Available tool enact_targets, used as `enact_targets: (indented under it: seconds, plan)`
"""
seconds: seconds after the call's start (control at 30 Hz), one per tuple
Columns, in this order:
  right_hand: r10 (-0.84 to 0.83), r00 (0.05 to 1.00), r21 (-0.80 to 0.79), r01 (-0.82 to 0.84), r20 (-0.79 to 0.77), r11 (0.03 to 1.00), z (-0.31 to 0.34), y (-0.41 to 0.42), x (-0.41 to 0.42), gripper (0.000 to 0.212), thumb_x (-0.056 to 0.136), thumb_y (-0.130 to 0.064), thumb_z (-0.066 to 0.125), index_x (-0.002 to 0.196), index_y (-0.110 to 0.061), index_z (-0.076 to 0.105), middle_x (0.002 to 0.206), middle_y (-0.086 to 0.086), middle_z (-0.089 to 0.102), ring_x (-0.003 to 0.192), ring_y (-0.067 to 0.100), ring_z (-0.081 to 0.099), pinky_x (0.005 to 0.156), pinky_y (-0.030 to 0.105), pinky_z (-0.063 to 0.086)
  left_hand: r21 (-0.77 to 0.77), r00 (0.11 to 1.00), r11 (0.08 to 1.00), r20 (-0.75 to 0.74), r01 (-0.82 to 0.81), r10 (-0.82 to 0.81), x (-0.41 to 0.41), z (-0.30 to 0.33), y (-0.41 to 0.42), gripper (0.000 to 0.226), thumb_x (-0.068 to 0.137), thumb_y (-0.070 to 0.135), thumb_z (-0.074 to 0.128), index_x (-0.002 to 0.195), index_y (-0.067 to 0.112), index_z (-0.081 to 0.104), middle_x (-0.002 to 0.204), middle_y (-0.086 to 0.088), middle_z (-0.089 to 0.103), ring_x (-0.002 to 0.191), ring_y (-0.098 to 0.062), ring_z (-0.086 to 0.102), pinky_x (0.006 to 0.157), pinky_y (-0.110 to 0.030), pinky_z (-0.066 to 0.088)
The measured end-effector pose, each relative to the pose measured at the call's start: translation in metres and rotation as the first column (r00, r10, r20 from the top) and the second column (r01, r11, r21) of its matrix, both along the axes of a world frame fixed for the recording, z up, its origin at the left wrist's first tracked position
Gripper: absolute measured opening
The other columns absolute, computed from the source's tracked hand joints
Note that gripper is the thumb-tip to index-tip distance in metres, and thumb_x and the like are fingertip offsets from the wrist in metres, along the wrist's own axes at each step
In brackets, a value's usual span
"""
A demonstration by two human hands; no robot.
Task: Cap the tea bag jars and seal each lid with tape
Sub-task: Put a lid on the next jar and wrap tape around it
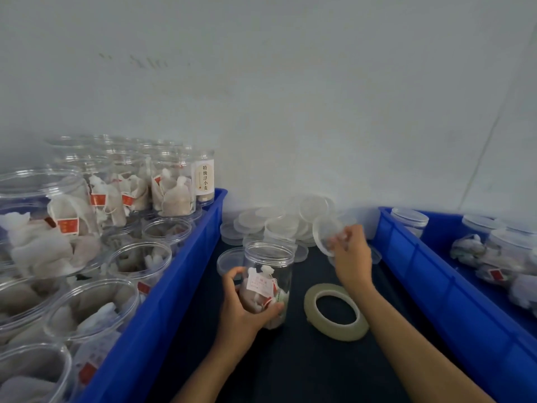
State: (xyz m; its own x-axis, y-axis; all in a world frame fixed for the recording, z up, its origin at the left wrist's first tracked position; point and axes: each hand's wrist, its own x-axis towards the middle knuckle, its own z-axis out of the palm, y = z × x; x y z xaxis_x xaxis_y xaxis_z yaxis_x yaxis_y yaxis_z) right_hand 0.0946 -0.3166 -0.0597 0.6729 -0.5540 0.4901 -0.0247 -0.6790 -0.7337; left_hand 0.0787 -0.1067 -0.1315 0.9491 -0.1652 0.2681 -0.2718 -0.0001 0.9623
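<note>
A person's two bare arms reach over a dark surface (290, 367) between two blue bins. The left hand (242, 308) has its fingers wrapped around the lower part of an upright, uncapped clear jar (268, 274) holding tea bags with red and white tags. The right hand (350, 257) is raised just right of the jar's mouth, its fingers pinching a clear round lid (327, 232), tilted on edge. A roll of pale tape (335, 311) lies flat on the surface below the right hand. A heap of spare lids (279, 225) sits behind against the wall. The left bin (174, 286) is packed with open filled jars; the right bin (436, 274) holds capped jars.
</note>
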Motion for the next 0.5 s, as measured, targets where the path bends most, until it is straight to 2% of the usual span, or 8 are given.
enact_targets:
  seconds: [0.03, 0.07, 0.13, 0.2, 0.27, 0.33, 0.43, 0.5]
  plan:
    - [0.084, 0.991, 0.290, -0.112, 0.107, 0.951, 0.007, 0.005, -0.012, 0.013, 0.092, -0.008, 0.058, 0.096, -0.014, 0.048, 0.086, 0.007, 0.067, 0.080, 0.019, 0.065, 0.068, 0.025, 0.050, 0.002, 1.000, 1.000, 0.008, -0.018, 0.018, 0.000, 0.000, 0.000, 0.079, 0.063, 0.013, 0.090, 0.116, 0.040, 0.038, 0.114, 0.013, 0.050, 0.099, -0.004, 0.059, 0.065, -0.008, 0.048]
    - [0.117, 0.966, 0.501, -0.221, 0.230, 0.837, 0.011, 0.006, -0.026, 0.021, 0.089, -0.005, 0.061, 0.100, -0.019, 0.048, 0.086, 0.005, 0.072, 0.079, 0.016, 0.069, 0.066, 0.024, 0.054, 0.004, 0.999, 0.999, 0.020, -0.035, 0.035, 0.000, 0.000, 0.000, 0.079, 0.061, 0.015, 0.091, 0.115, 0.041, 0.038, 0.114, 0.012, 0.050, 0.101, -0.005, 0.057, 0.067, -0.009, 0.048]
    - [0.148, 0.934, 0.640, -0.333, 0.326, 0.692, 0.005, 0.009, -0.049, 0.027, 0.090, -0.005, 0.061, 0.106, -0.024, 0.051, 0.082, -0.001, 0.074, 0.074, 0.012, 0.071, 0.057, 0.021, 0.055, 0.002, 0.998, 0.999, 0.036, -0.049, 0.049, -0.001, 0.002, 0.002, 0.079, 0.060, 0.018, 0.092, 0.113, 0.044, 0.040, 0.114, 0.012, 0.050, 0.102, -0.006, 0.056, 0.070, -0.012, 0.046]
    - [0.156, 0.956, 0.692, -0.287, 0.247, 0.662, -0.008, 0.013, -0.061, 0.025, 0.094, -0.007, 0.053, 0.110, -0.026, 0.055, 0.089, 0.001, 0.070, 0.077, 0.016, 0.069, 0.060, 0.028, 0.055, -0.026, 0.999, 0.999, 0.018, -0.038, 0.038, -0.004, 0.004, 0.002, 0.078, 0.059, 0.020, 0.092, 0.114, 0.045, 0.042, 0.113, 0.011, 0.053, 0.096, -0.004, 0.060, 0.068, -0.014, 0.049]
    - [0.158, 0.985, 0.639, -0.164, 0.067, 0.752, -0.025, 0.020, -0.066, 0.029, 0.098, -0.006, 0.043, 0.112, -0.027, 0.056, 0.107, 0.006, 0.061, 0.090, 0.022, 0.063, 0.071, 0.037, 0.054, -0.068, 0.999, 0.997, -0.003, -0.032, 0.032, -0.007, 0.004, 0.001, 0.076, 0.059, 0.018, 0.092, 0.114, 0.043, 0.046, 0.110, 0.006, 0.057, 0.087, 0.001, 0.063, 0.066, -0.014, 0.051]
    - [0.125, 0.989, 0.462, -0.076, -0.075, 0.884, -0.039, 0.025, -0.070, 0.034, 0.098, -0.002, 0.038, 0.110, -0.027, 0.057, 0.116, 0.008, 0.052, 0.094, 0.019, 0.058, 0.082, 0.039, 0.051, -0.096, 0.999, 0.995, -0.006, -0.034, 0.034, -0.009, 0.003, -0.002, 0.074, 0.058, 0.017, 0.092, 0.114, 0.040, 0.049, 0.107, 0.003, 0.060, 0.082, 0.005, 0.064, 0.064, -0.013, 0.051]
    - [0.078, 0.990, 0.183, -0.056, -0.118, 0.982, -0.052, 0.028, -0.076, 0.034, 0.096, 0.002, 0.038, 0.103, -0.025, 0.057, 0.117, 0.003, 0.039, 0.086, 0.010, 0.051, 0.078, 0.025, 0.046, -0.125, 1.000, 0.992, -0.001, -0.022, 0.022, -0.011, 0.002, -0.004, 0.077, 0.055, 0.016, 0.093, 0.117, 0.038, 0.052, 0.107, 0.006, 0.061, 0.084, 0.005, 0.064, 0.065, -0.014, 0.052]
    - [0.025, 0.980, 0.023, -0.020, -0.198, 1.000, -0.058, 0.026, -0.076, 0.023, 0.097, -0.007, 0.042, 0.109, -0.023, 0.055, 0.119, 0.000, 0.033, 0.087, 0.012, 0.052, 0.078, 0.030, 0.050, -0.146, 1.000, 0.989, 0.009, 0.002, -0.001, -0.010, 0.001, -0.005, 0.082, 0.049, 0.021, 0.092, 0.120, 0.035, 0.053, 0.112, 0.009, 0.061, 0.090, 0.002, 0.065, 0.073, -0.022, 0.056]
